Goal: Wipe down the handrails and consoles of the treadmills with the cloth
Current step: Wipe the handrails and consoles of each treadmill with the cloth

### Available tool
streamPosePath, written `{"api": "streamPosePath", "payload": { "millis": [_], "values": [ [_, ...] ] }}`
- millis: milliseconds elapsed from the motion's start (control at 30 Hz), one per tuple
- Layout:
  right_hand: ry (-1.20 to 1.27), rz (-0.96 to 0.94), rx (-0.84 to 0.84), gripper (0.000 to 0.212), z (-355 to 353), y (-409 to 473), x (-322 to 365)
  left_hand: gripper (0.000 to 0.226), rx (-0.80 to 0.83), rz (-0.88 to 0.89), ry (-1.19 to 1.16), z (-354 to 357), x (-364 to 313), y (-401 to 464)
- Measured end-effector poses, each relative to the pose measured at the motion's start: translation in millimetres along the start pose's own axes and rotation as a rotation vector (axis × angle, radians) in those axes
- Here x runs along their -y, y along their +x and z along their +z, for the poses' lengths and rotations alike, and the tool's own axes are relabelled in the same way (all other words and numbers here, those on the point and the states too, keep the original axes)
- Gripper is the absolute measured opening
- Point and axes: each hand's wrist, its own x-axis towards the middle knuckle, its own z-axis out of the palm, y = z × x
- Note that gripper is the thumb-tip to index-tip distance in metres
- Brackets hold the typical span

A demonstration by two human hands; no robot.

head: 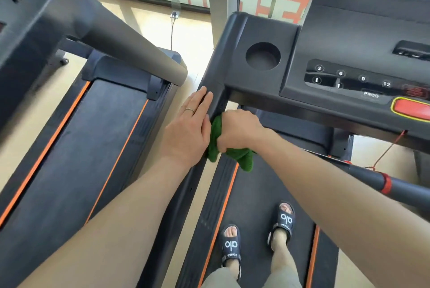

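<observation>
I stand on a treadmill whose black console (263, 32) fills the upper right. Its left handrail (210, 92) runs down from the console toward me. My right hand (237, 128) grips a bunched green cloth (239, 155) and presses it against the inner side of that handrail. My left hand (189, 125) lies flat with straight fingers along the handrail's outer top edge, right beside the cloth. The part of the rail under both hands is hidden.
A second treadmill (76, 139) stands to the left, its grey handrail (139, 50) ending near my left hand. The console has a round cup holder (263, 56), number buttons (363, 78) and a red stop button (411, 108). The right handrail (395, 185) with a red band crosses lower right.
</observation>
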Motion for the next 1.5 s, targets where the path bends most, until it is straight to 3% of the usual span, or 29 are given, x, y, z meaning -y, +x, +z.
{"api": "streamPosePath", "payload": {
  "millis": [33, 100, 167, 300, 400, 533, 700, 800, 900, 1033, 1133, 1200, 1400, 1500],
  "values": [
    [0.068, 0.024, 0.117, 0.032, -5.8, 3.3, -4.6, 0.048, -0.002, 0.0, 0.005, 0.0, -0.4, 0.2],
    [0.163, 0.033, 0.159, 0.035, -7.1, 4.1, -10.8, 0.049, -0.011, 0.01, 0.026, -0.1, -0.5, 1.2],
    [0.13, 0.02, 0.01, 0.036, 3.9, -3.7, -13.5, 0.05, -0.008, 0.017, 0.036, 0.2, -0.6, 2.1],
    [-0.223, 0.017, -0.394, 0.03, 35.5, -51.1, -51.0, 0.049, -0.017, 0.016, 0.034, 0.5, 0.9, 0.4],
    [-0.383, 0.165, -0.486, 0.032, 41.9, -104.2, -109.8, 0.049, 0.015, 0.013, 0.019, -0.8, 1.2, 0.6],
    [-0.35, 0.29, -0.333, 0.035, 28.7, -121.1, -127.9, 0.049, 0.032, -0.007, 0.011, -2.5, -0.3, 0.0],
    [-0.271, 0.049, -0.274, 0.03, 22.5, -57.2, -46.7, 0.048, 0.005, 0.007, 0.01, -1.0, -2.3, 0.3],
    [-0.218, 0.033, -0.306, 0.026, 25.0, -34.0, -20.9, 0.048, 0.006, -0.007, 0.03, -1.7, -1.9, 1.1],
    [-0.213, 0.031, -0.332, 0.019, 29.6, -56.4, -51.9, 0.048, 0.012, 0.002, 0.033, -2.1, -4.1, -2.0],
    [-0.309, 0.195, -0.454, 0.021, 34.3, -121.1, -131.4, 0.049, 0.01, -0.01, 0.044, 1.0, -6.2, -1.5],
    [-0.332, 0.314, -0.361, 0.03, 27.6, -141.6, -149.8, 0.051, 0.016, -0.005, 0.047, 6.2, -3.2, -3.6],
    [-0.316, 0.318, -0.301, 0.031, 21.7, -126.9, -131.5, 0.051, 0.025, -0.006, 0.04, 8.6, -0.8, -1.4],
    [-0.141, 0.088, -0.129, 0.018, 11.3, -38.9, -26.2, 0.049, 0.004, 0.012, 0.069, 5.6, -2.3, 0.4],
    [-0.163, 0.053, -0.218, 0.02, 18.6, -41.0, -31.5, 0.047, -0.014, 0.015, 0.054, 2.1, -5.3, -0.1]
  ]
}}
